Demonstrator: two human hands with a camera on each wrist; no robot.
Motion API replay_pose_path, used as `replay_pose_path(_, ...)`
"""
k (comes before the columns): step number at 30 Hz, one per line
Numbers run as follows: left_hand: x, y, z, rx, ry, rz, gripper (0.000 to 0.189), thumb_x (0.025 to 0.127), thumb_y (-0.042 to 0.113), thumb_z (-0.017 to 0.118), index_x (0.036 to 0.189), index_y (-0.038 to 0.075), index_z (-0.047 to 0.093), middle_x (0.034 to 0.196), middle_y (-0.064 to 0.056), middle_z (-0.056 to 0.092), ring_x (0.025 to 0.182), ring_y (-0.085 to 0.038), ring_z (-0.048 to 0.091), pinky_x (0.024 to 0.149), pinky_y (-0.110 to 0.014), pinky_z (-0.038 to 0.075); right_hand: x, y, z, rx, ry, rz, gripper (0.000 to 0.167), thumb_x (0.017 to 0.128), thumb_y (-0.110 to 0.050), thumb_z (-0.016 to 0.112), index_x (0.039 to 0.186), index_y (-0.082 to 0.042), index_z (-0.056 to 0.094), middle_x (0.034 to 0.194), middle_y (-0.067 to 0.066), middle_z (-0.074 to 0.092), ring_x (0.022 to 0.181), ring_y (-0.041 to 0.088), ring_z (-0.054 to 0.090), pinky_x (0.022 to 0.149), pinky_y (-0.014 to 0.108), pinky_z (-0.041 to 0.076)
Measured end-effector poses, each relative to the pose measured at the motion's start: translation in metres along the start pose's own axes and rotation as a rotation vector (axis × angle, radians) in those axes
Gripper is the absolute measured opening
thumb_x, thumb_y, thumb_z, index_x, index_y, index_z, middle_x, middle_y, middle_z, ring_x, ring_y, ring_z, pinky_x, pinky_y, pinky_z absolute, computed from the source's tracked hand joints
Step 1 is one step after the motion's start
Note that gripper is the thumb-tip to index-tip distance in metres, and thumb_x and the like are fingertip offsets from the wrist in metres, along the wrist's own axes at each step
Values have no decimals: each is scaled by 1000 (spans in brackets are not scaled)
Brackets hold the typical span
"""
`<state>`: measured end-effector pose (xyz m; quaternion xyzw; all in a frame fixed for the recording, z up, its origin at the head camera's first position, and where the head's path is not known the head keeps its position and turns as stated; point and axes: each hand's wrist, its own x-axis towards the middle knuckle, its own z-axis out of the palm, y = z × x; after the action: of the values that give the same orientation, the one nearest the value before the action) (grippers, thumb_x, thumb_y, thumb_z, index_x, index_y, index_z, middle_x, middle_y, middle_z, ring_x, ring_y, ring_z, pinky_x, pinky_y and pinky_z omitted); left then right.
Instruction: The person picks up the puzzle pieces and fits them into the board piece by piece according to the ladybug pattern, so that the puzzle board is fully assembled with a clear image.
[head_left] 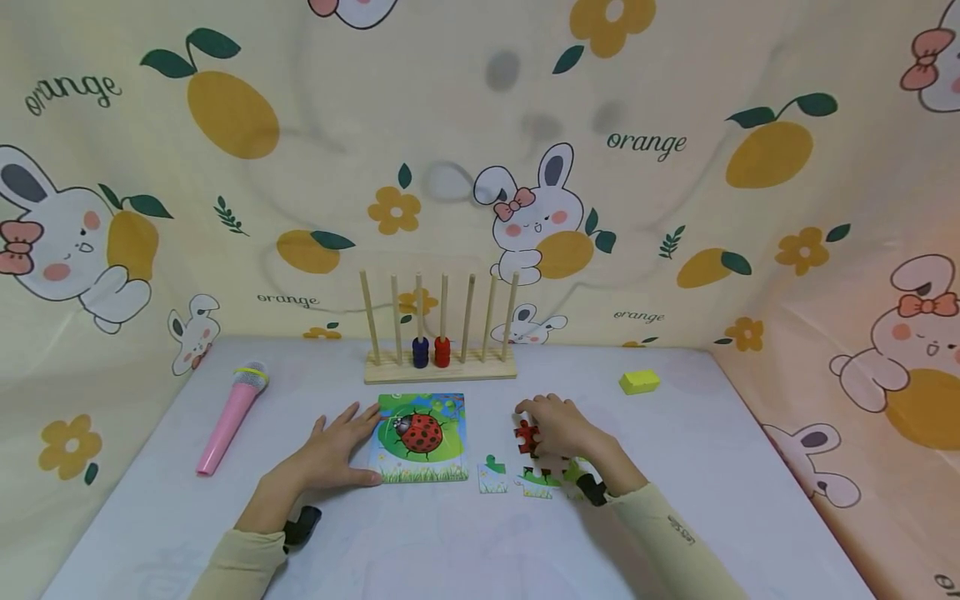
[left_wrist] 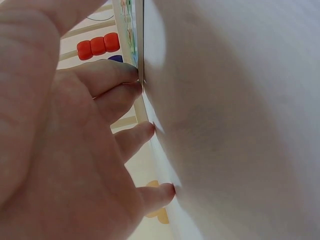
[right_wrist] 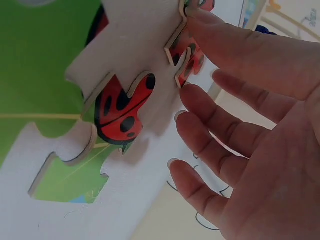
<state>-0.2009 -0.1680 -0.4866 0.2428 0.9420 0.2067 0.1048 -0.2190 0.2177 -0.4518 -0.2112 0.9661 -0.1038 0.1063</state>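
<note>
The ladybug puzzle board point(head_left: 420, 437) lies flat on the table. My left hand point(head_left: 339, 450) spreads along its left side, fingertips and thumb at the edge. In the left wrist view, the left fingertips point(left_wrist: 131, 75) meet the board's side and the table. My right hand point(head_left: 558, 429) is among loose puzzle pieces to the right of the board. The right wrist view shows its thumb and index finger pinching a red puzzle piece point(right_wrist: 186, 50). Another red-and-green piece point(right_wrist: 120, 112) and a green piece point(right_wrist: 75, 175) lie beside that hand. A small grass-patterned piece point(head_left: 492, 478) sits between board and hand.
Behind the board stands a wooden peg rack point(head_left: 441, 375) with blue beads point(head_left: 421, 352) and red beads point(head_left: 442, 352). A pink toy microphone point(head_left: 228, 425) lies at the left. At the right back is a yellow block point(head_left: 639, 382). A patterned cloth point(head_left: 450, 108) hangs behind the table.
</note>
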Motion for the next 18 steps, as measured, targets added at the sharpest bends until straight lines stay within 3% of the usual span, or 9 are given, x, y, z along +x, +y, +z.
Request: replay_pose_path(18, -1, 2, -2, -4, -6, -5, 102, 75, 57, 80, 150, 0, 40, 161, -16, 30, 146, -49, 17, 103, -82, 7, -1, 1, -2, 18, 2, -2, 58, 71, -3, 88, 123, -10, 64, 104, 5, 60, 100, 28, 54, 85, 52, 44)
